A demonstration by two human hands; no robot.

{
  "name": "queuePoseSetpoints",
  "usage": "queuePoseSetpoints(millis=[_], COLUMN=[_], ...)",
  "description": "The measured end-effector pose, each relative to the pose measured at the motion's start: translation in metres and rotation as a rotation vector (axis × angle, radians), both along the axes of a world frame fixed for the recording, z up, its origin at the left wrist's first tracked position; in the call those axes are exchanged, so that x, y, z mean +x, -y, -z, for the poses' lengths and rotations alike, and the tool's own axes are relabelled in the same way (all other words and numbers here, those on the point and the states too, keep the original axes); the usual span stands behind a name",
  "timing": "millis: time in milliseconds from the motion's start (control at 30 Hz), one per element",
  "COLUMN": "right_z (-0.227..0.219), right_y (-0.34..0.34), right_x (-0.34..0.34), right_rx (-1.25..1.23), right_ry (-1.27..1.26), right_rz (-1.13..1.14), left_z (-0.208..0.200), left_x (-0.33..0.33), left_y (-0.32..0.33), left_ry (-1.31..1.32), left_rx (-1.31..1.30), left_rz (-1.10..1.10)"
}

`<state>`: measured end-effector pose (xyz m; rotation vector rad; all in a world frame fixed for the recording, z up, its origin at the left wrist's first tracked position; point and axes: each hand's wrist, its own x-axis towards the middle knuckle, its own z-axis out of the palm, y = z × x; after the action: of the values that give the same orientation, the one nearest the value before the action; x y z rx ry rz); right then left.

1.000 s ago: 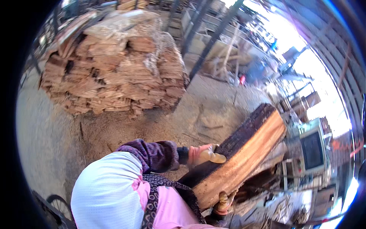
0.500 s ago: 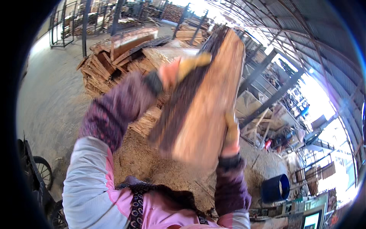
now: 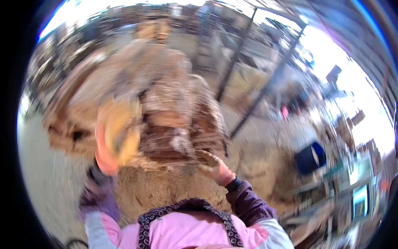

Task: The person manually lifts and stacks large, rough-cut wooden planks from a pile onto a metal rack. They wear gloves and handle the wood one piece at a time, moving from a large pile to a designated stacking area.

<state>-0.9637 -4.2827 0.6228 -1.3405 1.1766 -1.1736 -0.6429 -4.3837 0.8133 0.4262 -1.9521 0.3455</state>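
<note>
A large pile of rough wooden slabs (image 3: 168,91) lies in front of me, its outlines smeared by motion. My left hand (image 3: 118,135), in a yellow and orange glove, is over the near left part of the pile. Motion blurs its fingers, and I cannot make out whether it grips anything. My right hand (image 3: 213,166), gloved too, is low at the pile's near right edge. Its fingers point toward the wood, partly apart, with no separate piece visible in them. Which slab was carried earlier cannot be told among the blurred pieces.
Sawdust (image 3: 166,191) covers the floor between me and the pile. A dark blue bucket (image 3: 310,158) stands at the right, near a greenish frame (image 3: 360,176). Dark posts (image 3: 238,54) rise beyond the pile. Part of a wheel (image 3: 76,243) shows at the lower left.
The long slab held between both hands is no longer up in front of me. Both hands are lower, at the pile. My view has swung, bringing the pile nearer and more central.
</note>
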Motion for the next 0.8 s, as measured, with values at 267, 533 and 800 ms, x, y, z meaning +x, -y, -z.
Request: queuePoseSetpoints(millis=[267, 533, 800], right_z=[0.077, 0.134, 0.153], right_y=[-0.127, -0.193, -0.299], right_x=[-0.209, -0.335, -0.523], right_rx=[0.262, 0.271, 0.269], right_ry=[0.327, 0.42, 0.504], right_rz=[0.871, 0.908, 1.615], left_z=[0.205, 0.321, 0.366], left_x=[-0.315, -0.596, -0.84], left_y=[-0.033, -0.073, -0.082], left_ry=[0.731, 1.324, 1.947], left_rx=[1.196, 1.178, 0.97], left_rz=[1.124, 1.032, 1.119])
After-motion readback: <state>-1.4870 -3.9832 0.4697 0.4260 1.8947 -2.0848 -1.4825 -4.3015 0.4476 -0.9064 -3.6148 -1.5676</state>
